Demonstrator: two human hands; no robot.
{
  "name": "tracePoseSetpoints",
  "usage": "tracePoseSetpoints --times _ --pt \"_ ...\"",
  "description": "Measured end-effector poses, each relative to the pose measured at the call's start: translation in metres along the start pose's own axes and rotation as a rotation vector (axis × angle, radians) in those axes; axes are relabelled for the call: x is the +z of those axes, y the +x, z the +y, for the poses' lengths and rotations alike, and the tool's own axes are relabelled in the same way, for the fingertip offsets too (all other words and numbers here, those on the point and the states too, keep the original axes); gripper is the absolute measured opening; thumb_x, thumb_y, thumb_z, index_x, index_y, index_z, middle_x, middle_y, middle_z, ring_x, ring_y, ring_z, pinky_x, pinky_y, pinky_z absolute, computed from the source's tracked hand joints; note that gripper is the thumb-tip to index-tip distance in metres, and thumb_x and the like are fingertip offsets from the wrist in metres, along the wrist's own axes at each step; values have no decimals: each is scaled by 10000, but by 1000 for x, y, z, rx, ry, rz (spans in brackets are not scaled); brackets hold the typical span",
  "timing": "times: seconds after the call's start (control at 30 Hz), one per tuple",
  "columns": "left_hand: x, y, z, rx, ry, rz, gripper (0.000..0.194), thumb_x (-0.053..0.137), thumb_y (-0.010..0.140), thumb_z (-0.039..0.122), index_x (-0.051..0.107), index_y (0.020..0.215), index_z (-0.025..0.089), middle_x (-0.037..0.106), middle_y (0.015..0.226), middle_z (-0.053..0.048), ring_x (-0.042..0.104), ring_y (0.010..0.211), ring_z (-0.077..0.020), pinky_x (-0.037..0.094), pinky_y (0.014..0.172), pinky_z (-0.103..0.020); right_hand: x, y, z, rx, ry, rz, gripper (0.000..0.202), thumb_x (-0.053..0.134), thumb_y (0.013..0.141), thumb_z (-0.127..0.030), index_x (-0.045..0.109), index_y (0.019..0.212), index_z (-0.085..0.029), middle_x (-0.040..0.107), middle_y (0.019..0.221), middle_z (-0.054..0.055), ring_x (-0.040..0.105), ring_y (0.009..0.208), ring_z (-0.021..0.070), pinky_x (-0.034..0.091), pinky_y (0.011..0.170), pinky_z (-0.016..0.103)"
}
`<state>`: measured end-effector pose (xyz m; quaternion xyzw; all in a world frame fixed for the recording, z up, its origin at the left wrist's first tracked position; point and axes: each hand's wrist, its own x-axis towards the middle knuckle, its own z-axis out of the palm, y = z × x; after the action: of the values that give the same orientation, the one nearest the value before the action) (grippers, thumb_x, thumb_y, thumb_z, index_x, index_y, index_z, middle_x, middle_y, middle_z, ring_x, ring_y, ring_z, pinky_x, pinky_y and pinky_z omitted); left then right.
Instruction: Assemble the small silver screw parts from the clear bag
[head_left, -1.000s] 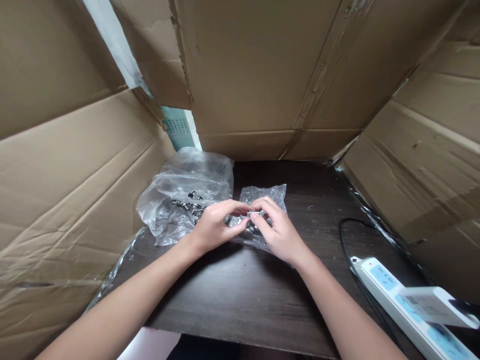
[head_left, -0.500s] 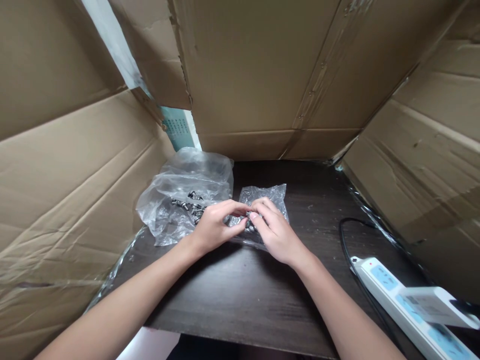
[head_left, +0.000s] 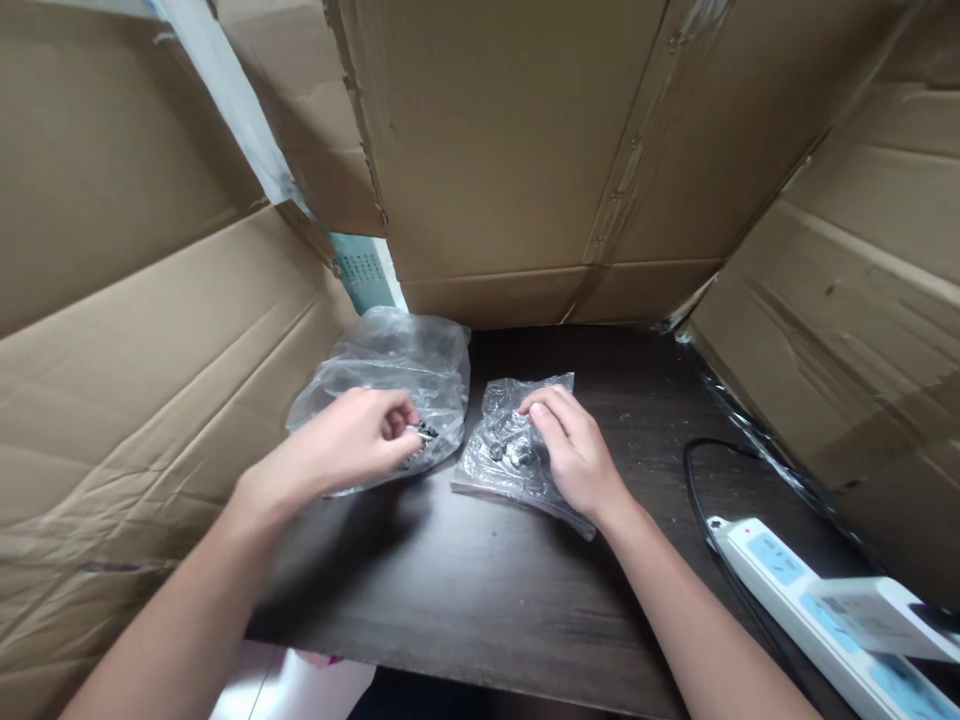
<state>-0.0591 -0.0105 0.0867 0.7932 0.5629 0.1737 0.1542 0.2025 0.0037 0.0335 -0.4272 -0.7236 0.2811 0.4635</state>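
Left hand (head_left: 356,437) shifted to larger bag (head_left: 401,350), curled (grip unclear), right hand (head_left: 576,450) apart, narrow

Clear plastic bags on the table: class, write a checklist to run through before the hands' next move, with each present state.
1. Large crumpled clear plastic bag on dark brown wooden table: ok.
2. Small clear plastic bag apart from it: ok.
3. Small metal parts visible at the small bag: ok.
4. Left hand free of parts: cannot tell.
5. Right hand free of parts: cannot tell.
6. Long white power strip apart from both bags: ok.
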Motion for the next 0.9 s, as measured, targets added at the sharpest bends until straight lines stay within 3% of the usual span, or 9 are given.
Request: tracePoseSetpoints --times 0.1,0.23,0.3,0.37,0.47,0.57,0.7,0.8,0.9 --pt "-17 -7 -24 -199 159 -83 206 512 804 320 635 680 210 692 638 -9 622 547 -191 390 482 -273 -2 0 0 23 -12 20 238 427 1007 -316 601 878 -217 596 914 44 572 861 201 438 749 325" --pt "-15 -1 -46 -382 276 -162 263 517 791 413 656 707 206 717 690 -40 655 619 -234 384 516 -285 -1 0 3 40 -26 10 218 452 990 -321 602 874 -214 596 893 39 571 805 189 437 695 308" --pt "-7 7 -52 -387 255 -71 286 507 814 432 685 798 210 745 792 -49 683 715 -253 413 560 -292 0 1 5 43 -37 19 178 489 968 -310 600 870 -213 609 893 38 570 772 181 441 689 306" --pt "0 15 -55 -348 237 91 307 505 834 412 696 926 190 752 887 -70 693 806 -264 443 623 -298 0 2 7 43 -44 30 128 529 938 -287 598 863 -210 630 895 37 572 745 174 446 684 303" --pt "8 22 -56 -329 216 225 363 516 849 374 682 1104 176 744 874 -62 688 800 -258 455 663 -301 -2 3 11 64 -61 25 88 548 908 -254 606 862 -206 656 882 31 582 729 167 449 682 297" --pt "7 22 -46 -266 168 290 352 536 865 381 701 1116 197 732 816 -30 668 727 -228 451 658 -295 -5 3 17 123 -141 -21 108 532 894 -229 636 870 -211 665 842 18 581 719 167 434 678 298" --pt "7 20 -13 -94 54 366 272 517 903 307 764 951 204 703 709 -1 593 597 -159 419 610 -267 -10 3 21 164 -311 -119 172 512 844 -165 674 872 -216 662 833 7 565 715 162 407 680 297" --pt "24 25 16 112 -60 270 308 453 968 292 745 1008 203 652 606 24 555 519 -131 407 575 -246 -11 1 19 130 -409 -255 187 545 781 -129 683 878 -213 648 859 10 551 727 156 395 684 290" --pt "56 32 33 283 -17 107 320 403 998 255 707 1084 209 735 760 -9 675 658 -165 455 632 -250 -9 -3 18 79 -443 -352 192 572 755 -116 674 892 -204 624 885 20 553 764 161 407 707 291"
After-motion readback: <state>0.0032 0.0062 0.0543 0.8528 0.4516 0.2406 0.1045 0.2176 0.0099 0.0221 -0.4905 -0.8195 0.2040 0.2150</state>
